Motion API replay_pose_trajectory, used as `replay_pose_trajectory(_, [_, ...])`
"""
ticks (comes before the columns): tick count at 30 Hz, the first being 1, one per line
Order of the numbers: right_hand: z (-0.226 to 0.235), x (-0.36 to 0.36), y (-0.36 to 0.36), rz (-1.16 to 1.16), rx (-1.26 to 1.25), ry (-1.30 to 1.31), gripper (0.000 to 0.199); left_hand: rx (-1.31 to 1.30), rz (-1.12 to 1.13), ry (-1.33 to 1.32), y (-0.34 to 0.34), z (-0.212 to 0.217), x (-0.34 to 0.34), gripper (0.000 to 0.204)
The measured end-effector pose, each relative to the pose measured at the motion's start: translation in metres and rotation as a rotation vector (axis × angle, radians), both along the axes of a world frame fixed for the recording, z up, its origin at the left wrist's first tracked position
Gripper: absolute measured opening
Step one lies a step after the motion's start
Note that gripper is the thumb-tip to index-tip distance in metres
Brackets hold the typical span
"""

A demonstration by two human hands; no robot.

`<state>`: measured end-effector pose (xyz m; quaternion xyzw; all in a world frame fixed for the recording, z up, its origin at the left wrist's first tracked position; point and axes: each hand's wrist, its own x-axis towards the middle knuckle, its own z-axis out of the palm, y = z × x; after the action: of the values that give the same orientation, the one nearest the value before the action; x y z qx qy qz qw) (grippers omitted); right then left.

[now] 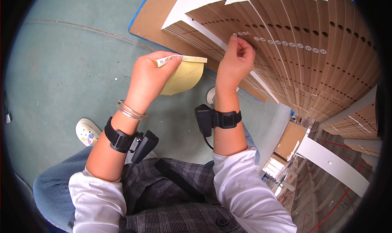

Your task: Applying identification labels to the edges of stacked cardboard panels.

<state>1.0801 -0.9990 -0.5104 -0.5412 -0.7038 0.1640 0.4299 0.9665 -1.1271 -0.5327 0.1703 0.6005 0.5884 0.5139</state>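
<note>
The right hand [234, 59] pinched a small round sticker [240, 34] against the stacked board edges [294, 65], the left hand [149, 75] clamped the yellow sticker sheet [183, 73]; hurried pressing risked misaligning it

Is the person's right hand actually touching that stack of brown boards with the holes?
Touching. The head view shows the right hand with its fingertips pressed on the edge of the stacked brown boards, by the row of small round stickers; no gap shows.

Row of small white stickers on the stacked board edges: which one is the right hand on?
The leftmost sticker, at the row's left end. The right hand's fingertips press there; the other stickers run rightward, untouched. The left hand holds the yellow sticker sheet.
</note>
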Motion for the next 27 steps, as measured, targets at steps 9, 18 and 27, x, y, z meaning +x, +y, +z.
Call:
replay_pose_trajectory(9, [-0.004, -0.004, 0.002, -0.04, 0.03, 0.065, 0.012, 0.01, 0.012, 0.015, 0.001, -0.002, 0.001, 0.02])
replay_pose_trajectory(18, [0.005, 0.011, -0.006, -0.1, 0.017, -0.3, 0.012, 0.014, -0.003, 0.03, 0.001, 0.0, 0.002, 0.02])
replay_pose_trajectory(27, [0.01, 0.0, -0.046, 0.653, 0.222, -0.63, 0.011, 0.009, -0.051, 0.061, -0.001, 0.001, 0.004, 0.019])
